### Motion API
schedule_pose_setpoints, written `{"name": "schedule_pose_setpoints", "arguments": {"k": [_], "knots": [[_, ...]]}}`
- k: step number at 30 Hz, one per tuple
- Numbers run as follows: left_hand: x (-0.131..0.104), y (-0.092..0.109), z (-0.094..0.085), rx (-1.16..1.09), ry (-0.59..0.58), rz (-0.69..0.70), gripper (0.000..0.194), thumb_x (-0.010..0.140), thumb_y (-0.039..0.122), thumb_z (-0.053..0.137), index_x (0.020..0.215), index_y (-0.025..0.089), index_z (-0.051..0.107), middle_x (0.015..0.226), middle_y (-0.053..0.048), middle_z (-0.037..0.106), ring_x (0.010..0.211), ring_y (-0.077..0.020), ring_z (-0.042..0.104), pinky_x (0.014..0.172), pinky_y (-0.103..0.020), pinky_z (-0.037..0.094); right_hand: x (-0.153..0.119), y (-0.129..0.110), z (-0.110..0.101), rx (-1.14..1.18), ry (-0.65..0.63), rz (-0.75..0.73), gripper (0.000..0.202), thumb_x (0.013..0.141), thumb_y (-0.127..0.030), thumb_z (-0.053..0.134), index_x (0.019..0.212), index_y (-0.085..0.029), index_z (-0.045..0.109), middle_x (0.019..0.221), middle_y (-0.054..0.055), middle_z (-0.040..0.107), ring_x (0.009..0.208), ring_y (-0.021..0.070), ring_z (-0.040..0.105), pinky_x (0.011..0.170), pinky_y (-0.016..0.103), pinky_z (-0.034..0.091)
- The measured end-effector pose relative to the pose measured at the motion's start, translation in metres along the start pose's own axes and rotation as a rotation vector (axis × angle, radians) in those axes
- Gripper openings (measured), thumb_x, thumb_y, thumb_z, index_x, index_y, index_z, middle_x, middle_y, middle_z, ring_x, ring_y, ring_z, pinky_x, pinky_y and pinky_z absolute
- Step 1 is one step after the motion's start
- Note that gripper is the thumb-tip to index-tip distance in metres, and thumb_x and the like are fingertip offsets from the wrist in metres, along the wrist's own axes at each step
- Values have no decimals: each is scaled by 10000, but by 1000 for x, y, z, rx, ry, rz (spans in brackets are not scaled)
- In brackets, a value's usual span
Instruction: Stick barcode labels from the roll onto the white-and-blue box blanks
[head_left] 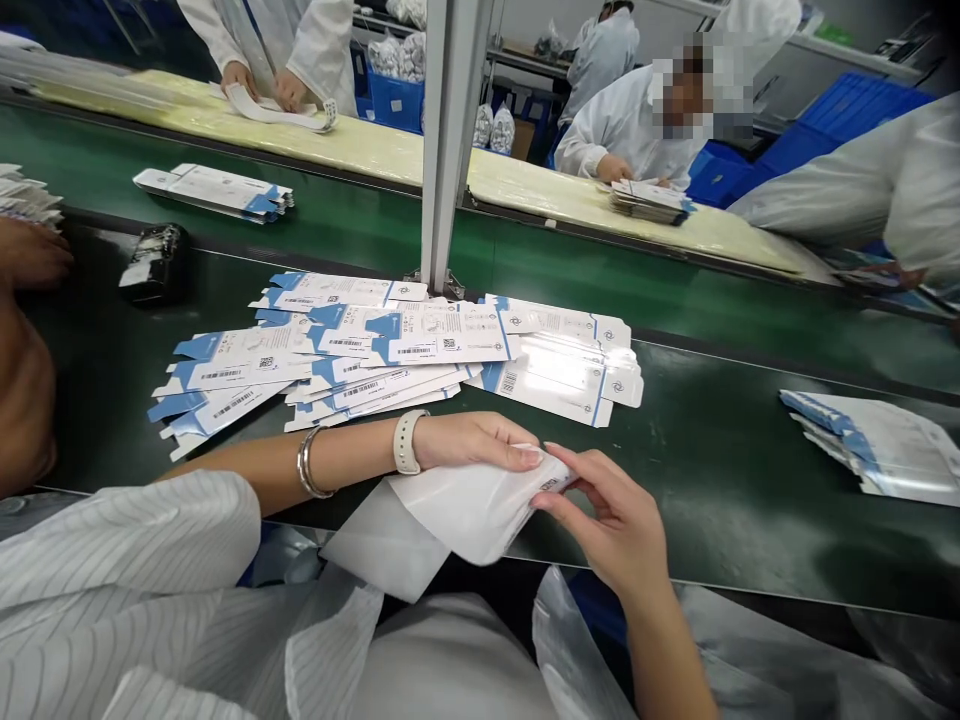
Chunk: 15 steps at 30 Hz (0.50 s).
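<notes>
My left hand (472, 442) is closed on a folded strip of white label paper (465, 505), thumb on top. At the strip's right end, my right hand (611, 510) pinches the edge between thumb and fingers, beside small dark print. The strip's tail hangs down over the table's near edge. Just beyond my hands lies a spread pile of flat white and blue cartons (442, 335), printed with barcodes and QR codes. Some overlap, and those at the right lie with a glossy side up.
A bundle of cartons (892, 445) lies to my right, and another bundle (217, 190) sits on the green belt (525, 240). A black taped object (155, 262) is at left, near a co-worker's hand (34, 255). A metal post (446, 150) rises behind the pile. Co-workers handle papers opposite.
</notes>
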<state>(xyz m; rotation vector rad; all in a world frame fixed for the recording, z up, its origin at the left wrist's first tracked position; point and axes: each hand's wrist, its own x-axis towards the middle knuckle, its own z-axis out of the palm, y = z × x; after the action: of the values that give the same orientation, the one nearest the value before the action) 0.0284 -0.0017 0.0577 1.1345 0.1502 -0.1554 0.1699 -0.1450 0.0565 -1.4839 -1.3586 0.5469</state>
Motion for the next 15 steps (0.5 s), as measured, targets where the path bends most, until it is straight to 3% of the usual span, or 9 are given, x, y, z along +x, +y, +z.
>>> {"name": "schedule_pose_setpoints", "arguments": {"k": [3,7,10,12,15], "knots": [[3,-9,2,-175,-5,-89,379,725,509,662,753,139,587,590,29,539,497,-75,480,557,-242,417,1,3,-6,-84,-21,-86,360,709,-278,721,1062,-291,652,700,-18,620,611,113,561,560,253,480],[7,-18,4,-188,-11,-137,417,659,541,699,766,151,596,607,22,564,509,-90,517,553,-245,438,4,6,-7,-181,-85,-195,257,732,-244,697,986,-278,677,708,-9,642,604,115,583,536,242,483],[10,-21,2,112,39,-69,448,746,611,545,753,163,553,617,16,563,544,-108,548,566,-254,467,4,4,-4,-259,-15,-320,203,722,-172,690,893,-281,699,772,14,627,700,142,605,581,266,510],[11,-21,-3,370,114,-7,441,837,574,405,729,165,529,620,6,568,591,-124,571,597,-266,489,-1,2,-9,-326,62,-368,214,707,-137,688,850,-295,710,891,40,622,830,185,609,668,325,528],[8,-20,-14,595,319,65,369,882,450,384,700,157,512,746,-45,610,793,-182,597,753,-343,500,-14,6,-41,-305,132,-255,92,691,-242,716,761,-300,715,880,51,639,853,236,618,696,398,533]]}}
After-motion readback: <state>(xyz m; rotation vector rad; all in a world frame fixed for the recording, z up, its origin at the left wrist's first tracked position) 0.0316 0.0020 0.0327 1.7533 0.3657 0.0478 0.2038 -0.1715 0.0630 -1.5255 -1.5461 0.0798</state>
